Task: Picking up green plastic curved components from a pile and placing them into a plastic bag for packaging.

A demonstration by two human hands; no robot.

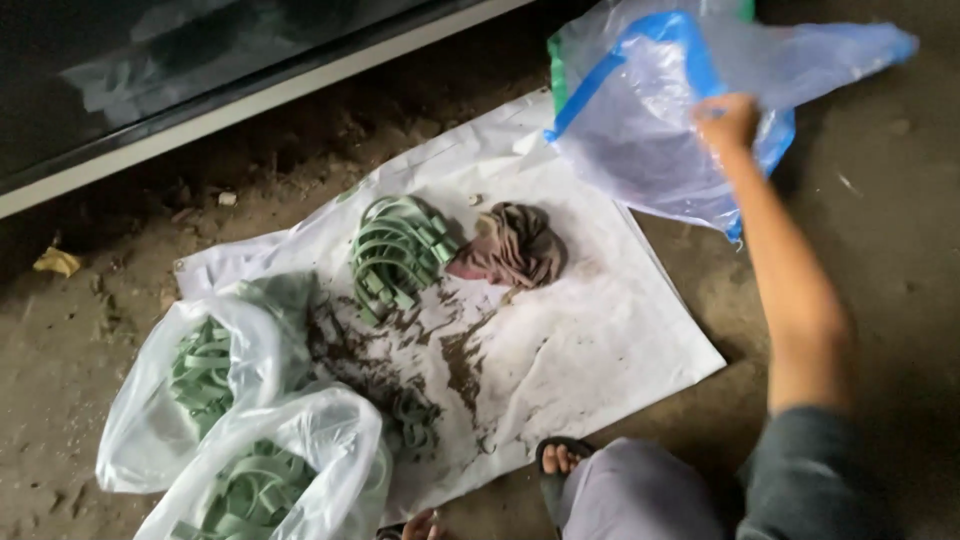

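Observation:
My right hand (726,120) is stretched out to the upper right, its fingers closed on a clear plastic bag with a blue band (660,110), lifted off the ground. My left hand is out of view. On the white sheet (600,340) lie a pile of pale green plastic clips (395,250) and a crumpled brown rag (515,245) beside it. A smaller heap of green clips (415,415) lies in dark dirt lower on the sheet.
Two translucent white bags (200,380) (290,470) filled with green clips stand at the lower left. A dark glass door with a white frame (250,95) runs along the top left. My sandalled foot (560,460) and knee rest at the sheet's near edge.

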